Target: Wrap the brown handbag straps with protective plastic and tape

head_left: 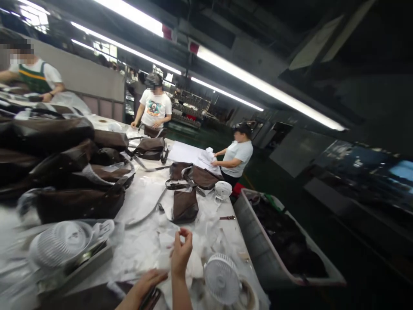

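Note:
My right hand (181, 252) is raised over the white-covered table (145, 241), thumb and forefinger pinched together; what they hold is too thin to make out. Lower down, my left hand (149, 279) lies with its fingers stretched flat on crumpled white wrapping (161, 254). A dark brown piece (150, 298) sits under its wrist. A small white fan (222, 280) stands just right of my hands. A brown bag (184, 206) with loose straps lies further up the table.
A heap of brown bags (64, 172) fills the table's left side, with another white fan (61, 243) in front and a third fan (223, 189) at the right edge. A grey bin (254, 241) of dark pieces stands right of the table. Three people work at the far end.

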`<state>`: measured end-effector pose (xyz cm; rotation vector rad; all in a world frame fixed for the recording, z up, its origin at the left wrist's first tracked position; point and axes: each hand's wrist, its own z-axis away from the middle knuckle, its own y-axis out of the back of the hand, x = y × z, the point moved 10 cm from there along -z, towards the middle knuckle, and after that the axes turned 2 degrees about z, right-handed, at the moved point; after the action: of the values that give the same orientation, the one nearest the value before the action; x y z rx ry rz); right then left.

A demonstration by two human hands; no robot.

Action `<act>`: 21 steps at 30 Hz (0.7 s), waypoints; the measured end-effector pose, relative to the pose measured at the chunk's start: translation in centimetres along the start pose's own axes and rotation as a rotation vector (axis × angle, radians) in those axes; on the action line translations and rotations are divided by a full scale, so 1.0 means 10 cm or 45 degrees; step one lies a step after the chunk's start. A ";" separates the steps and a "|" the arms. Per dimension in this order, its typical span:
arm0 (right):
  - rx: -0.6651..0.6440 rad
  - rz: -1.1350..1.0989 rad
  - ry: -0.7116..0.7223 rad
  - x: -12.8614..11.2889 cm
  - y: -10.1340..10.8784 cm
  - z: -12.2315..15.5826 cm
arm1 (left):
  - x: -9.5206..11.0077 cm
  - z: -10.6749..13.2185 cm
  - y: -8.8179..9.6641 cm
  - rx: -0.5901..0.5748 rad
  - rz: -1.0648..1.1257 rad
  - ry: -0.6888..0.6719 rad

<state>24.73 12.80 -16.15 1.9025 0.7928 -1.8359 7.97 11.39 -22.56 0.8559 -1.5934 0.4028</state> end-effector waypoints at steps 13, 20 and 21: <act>-0.472 -0.257 -0.505 0.48 0.06 0.74 | 0.40 -0.08 0.33 0.192 0.513 0.308; 0.097 -0.646 -0.593 0.54 0.77 0.40 | 0.11 -0.31 0.31 0.350 1.130 0.588; 0.102 -0.691 -0.647 0.55 0.80 0.40 | 0.05 -0.33 0.31 0.377 1.231 0.630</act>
<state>26.62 4.88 -22.76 1.2223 1.1269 -2.5540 8.02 15.53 -20.73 0.0971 -1.3927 1.4406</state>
